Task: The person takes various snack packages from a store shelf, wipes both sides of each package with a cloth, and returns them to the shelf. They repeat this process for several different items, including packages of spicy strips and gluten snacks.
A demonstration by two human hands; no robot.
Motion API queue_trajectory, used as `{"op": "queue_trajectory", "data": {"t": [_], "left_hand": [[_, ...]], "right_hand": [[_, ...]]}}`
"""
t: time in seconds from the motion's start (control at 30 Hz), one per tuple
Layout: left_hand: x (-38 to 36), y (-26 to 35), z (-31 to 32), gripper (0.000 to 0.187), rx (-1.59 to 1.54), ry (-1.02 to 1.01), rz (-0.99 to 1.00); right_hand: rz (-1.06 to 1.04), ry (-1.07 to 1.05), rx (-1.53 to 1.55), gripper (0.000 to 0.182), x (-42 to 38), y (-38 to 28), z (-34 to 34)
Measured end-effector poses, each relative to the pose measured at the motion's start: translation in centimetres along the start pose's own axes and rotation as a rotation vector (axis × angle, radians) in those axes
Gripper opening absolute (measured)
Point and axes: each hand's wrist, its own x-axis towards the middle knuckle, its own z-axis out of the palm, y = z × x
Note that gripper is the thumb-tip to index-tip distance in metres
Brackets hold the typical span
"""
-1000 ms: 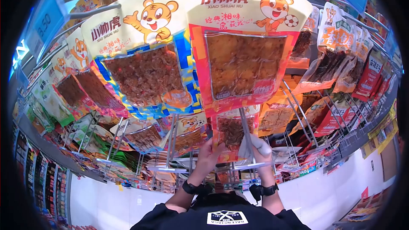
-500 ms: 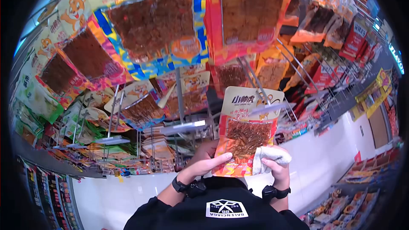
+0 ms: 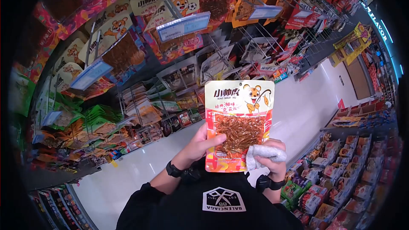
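A snack packet with a cream top, a cartoon tiger and a clear window over brown strips is held upright in front of my chest. My left hand grips its left edge, thumb across the front and fingers hidden behind. Bunched in my right hand is a grey-white cloth, which lies against the packet's lower right corner. Whether the right fingers also pinch the packet cannot be made out.
Hooks with price tags stick out from a rack of hanging snack packets ahead and to the left. Green packets hang lower left. A shelf of packaged goods stands at right, beyond the pale floor.
The view has turned, so the rack appears higher and further left. The packet is now squarer to me, away from the hooks. Both hands keep their hold.
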Motion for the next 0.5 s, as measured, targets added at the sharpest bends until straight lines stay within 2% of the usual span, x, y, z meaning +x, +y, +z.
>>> {"op": "queue_trajectory", "data": {"t": [0.03,0.1,0.13,0.2,0.23,0.3,0.33,0.4,0.43,0.5], "left_hand": [[-0.7,-0.7,-0.4,0.052,0.011,0.045,-0.071],[-2.0,-1.9,-0.2,0.043,-0.062,0.102,-0.075],[-2.3,-2.3,0.0,0.041,-0.052,0.142,-0.064],[-2.9,-3.1,0.5,0.040,-0.007,0.158,-0.010],[-3.0,-3.5,0.1,0.042,0.000,0.131,-0.045],[-3.6,-4.3,0.2,0.044,0.025,0.106,-0.101],[-4.0,-4.5,0.5,0.044,0.038,0.099,-0.101],[-4.4,-5.3,1.4,0.045,0.082,0.134,-0.035],[-4.7,-5.8,1.5,0.048,0.125,0.153,-0.083],[-5.0,-6.9,2.5,0.049,0.124,0.142,-0.076]], "right_hand": [[0.019,-0.027,-0.008,0.019,-0.8,-0.3,0.4],[0.086,-0.012,0.022,0.021,-3.5,0.9,0.8],[0.230,0.149,0.115,0.027,-4.2,0.4,2.0],[0.287,0.447,0.184,0.032,-4.7,0.4,2.8],[0.282,0.456,0.183,0.032,-4.9,0.7,2.8],[0.229,0.744,-0.029,0.029,-5.1,1.3,2.7],[0.222,0.753,-0.019,0.029,-4.9,1.2,3.0],[-0.055,0.907,-0.180,0.027,-4.3,0.9,3.9],[-0.057,0.922,-0.167,0.027,-4.0,0.8,4.2],[-0.280,0.612,-0.598,0.046,-3.5,0.6,4.9]]}}
